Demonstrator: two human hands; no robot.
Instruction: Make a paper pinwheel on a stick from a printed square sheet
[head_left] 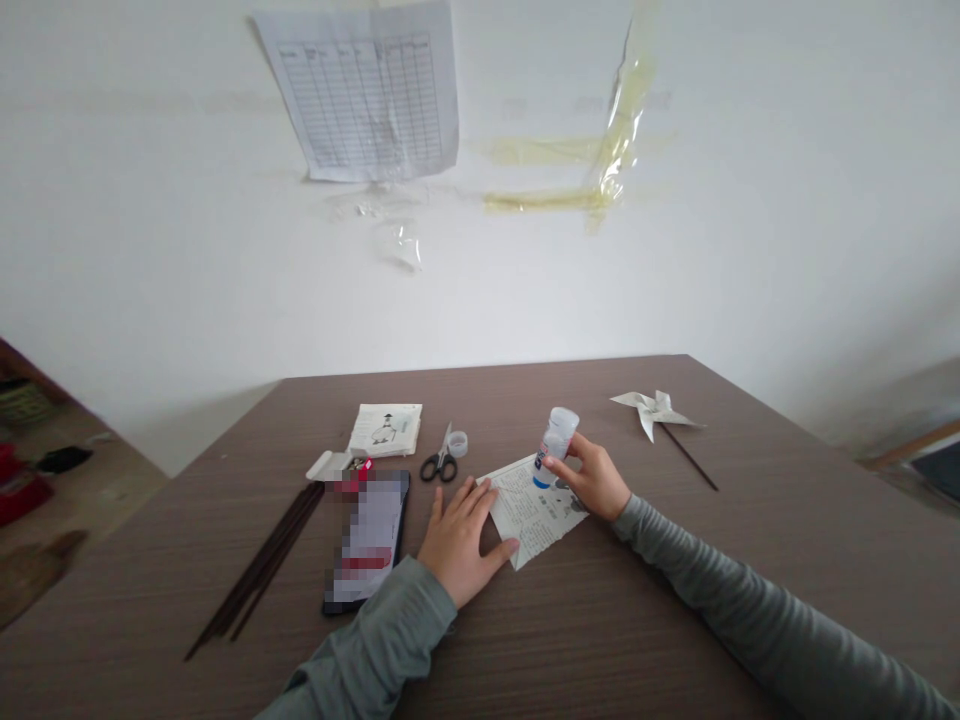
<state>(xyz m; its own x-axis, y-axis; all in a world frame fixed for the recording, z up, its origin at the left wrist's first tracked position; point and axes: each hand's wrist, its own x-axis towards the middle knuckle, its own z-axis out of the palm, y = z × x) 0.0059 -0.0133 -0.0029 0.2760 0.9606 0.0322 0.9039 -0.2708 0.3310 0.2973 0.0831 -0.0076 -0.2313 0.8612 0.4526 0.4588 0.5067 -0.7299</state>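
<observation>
Grey sleeves (375,640) are reaching over the brown table (525,660), with the printed paper (534,528) lying at the centre of the dial. At eight o'clock, the left hand (459,548) is resting with its fingers spread wide, their tips and the thumb touching the sheet's left side. At two o'clock, the right hand (598,480) is holding a translucent bottle (556,440), its fingers closing round the side. The bottle is leaning, its blue end pointing down over the sheet's twelve o'clock part; whether that end is touching, I cannot tell. Farther out at two o'clock, a white paper pinwheel (654,408) is lying on its dark stick. Toward ten o'clock, black-handled scissors (439,464) are sitting just beside a small clear cap (457,443), and a stack of paper squares (386,430) is lying beyond them. Around nine o'clock, a phone (371,535) is resting near a red-and-white box (328,466), and a bundle of dark sticks (262,560) is stretching away to its left.
</observation>
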